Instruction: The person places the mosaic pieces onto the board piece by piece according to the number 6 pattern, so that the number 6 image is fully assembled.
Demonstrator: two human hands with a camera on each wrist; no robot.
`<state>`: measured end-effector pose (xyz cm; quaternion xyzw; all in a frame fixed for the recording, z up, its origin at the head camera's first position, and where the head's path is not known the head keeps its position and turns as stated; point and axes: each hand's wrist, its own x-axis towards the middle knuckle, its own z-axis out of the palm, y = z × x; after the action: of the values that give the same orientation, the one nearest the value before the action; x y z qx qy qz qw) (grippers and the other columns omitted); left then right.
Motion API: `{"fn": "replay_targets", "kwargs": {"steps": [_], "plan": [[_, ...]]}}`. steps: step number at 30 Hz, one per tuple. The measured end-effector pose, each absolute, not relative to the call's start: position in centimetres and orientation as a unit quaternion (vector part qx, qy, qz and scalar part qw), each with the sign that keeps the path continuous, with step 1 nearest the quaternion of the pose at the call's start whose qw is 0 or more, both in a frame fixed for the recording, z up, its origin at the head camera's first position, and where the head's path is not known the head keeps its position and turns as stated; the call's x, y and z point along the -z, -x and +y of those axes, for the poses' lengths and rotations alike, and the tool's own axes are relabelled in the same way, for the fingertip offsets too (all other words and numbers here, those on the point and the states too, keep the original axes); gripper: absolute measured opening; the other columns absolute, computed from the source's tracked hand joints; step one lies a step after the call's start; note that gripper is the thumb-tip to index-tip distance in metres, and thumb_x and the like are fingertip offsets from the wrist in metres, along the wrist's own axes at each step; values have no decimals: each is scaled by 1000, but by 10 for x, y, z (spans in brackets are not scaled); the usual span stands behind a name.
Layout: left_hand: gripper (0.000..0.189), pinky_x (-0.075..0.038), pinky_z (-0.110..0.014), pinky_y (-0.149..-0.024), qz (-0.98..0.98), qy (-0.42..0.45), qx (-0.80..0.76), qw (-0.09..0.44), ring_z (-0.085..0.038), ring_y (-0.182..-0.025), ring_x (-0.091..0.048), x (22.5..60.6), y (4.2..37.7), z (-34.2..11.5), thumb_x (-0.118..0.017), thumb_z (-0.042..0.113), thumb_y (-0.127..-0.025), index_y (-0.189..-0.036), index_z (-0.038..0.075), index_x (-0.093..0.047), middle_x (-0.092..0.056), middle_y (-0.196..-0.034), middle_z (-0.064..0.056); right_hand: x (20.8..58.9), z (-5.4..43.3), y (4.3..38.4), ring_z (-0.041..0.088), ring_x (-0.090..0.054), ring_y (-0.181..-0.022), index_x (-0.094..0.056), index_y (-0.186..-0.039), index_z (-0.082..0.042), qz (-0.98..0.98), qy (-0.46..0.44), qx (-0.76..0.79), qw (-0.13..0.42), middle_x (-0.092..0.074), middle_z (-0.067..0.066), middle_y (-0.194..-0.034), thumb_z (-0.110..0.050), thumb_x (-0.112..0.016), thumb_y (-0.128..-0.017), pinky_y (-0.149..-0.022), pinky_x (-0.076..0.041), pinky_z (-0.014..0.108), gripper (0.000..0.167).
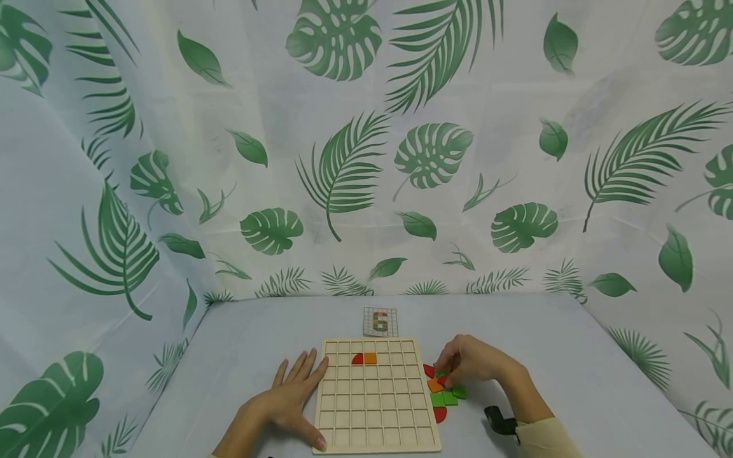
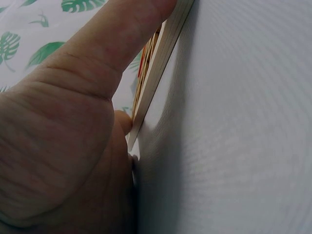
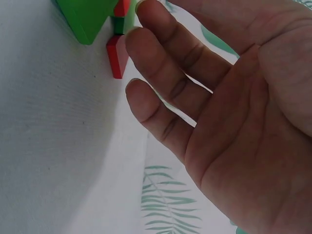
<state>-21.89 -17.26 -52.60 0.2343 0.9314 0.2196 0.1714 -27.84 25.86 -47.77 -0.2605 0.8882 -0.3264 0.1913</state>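
Wooden grid board (image 1: 378, 416), flat on the surface (image 1: 515, 337), long axis running straight away from the wearer. Along its left edge, left hand (image 1: 289, 397): fingers spread, thumb at the near corner, grip holding nothing. At right, beside loose tiles (image 1: 450, 397), right hand (image 1: 472, 357): grip nearly closed about a red tile (image 1: 443, 380); cannot tell whether pinched. Toward the board's far end, red quarter-round tile (image 1: 357, 359) touching orange square tile (image 1: 370, 358). Beyond, gridded pattern card (image 1: 380, 322), then leaf-print curtain (image 1: 366, 254).

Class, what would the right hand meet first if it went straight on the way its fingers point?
Most likely the right hand would meet the coloured pieces beside the board; depth there is hard to judge.
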Motion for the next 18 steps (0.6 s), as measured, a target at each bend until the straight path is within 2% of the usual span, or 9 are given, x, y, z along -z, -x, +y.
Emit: {"fn": "replay_targets", "kwargs": {"steps": [6, 14, 18], "plan": [[151, 11, -72, -123, 932, -232, -220, 172, -42, -162, 10, 526, 219, -173, -90, 74, -56, -169, 19, -6, 9, -175, -19, 483, 258, 281, 12, -59, -73, -84, -91, -18, 888, 271, 318, 191, -74, -3, -88, -5, -91, -75, -64, -53, 25, 21], [151, 11, -72, -123, 932, -232, -219, 171, -42, -162, 10, 526, 218, -173, -90, 74, -56, -169, 19, -6, 9, -175, -19, 484, 258, 281, 15, -60, -77, -83, -89, -19, 892, 263, 314, 190, -73, -3, -88, -4, -90, -77, -65, -53, 26, 21], [151, 11, -72, -123, 932, -232, -219, 169, -42, -162, 10, 525, 218, -173, -90, 74, -56, -169, 19, -6, 9, -175, -19, 484, 258, 281, 13, -61, -75, -82, -88, -17, 889, 275, 318, 183, -74, -3, -88, -4, -89, -78, -65, -54, 25, 18]]}}
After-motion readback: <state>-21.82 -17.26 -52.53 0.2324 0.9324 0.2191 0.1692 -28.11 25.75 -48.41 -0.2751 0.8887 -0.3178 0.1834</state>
